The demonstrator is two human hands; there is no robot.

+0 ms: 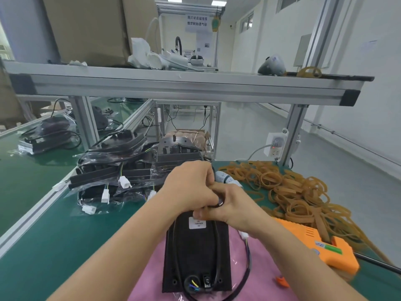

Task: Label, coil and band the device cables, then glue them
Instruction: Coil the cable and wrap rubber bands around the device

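green bench (43,246) | left hand (191,187), right hand (234,205) pinch black cable (218,204) over device (196,253)

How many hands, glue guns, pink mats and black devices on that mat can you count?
Hands: 2, left hand and right hand, both gripping the cable
Glue gun: 1
Pink mat: 1
Black device on the mat: 1
Total: 5

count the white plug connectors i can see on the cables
6: five in the bagged pile at left, one by the right wrist. More may be hidden.
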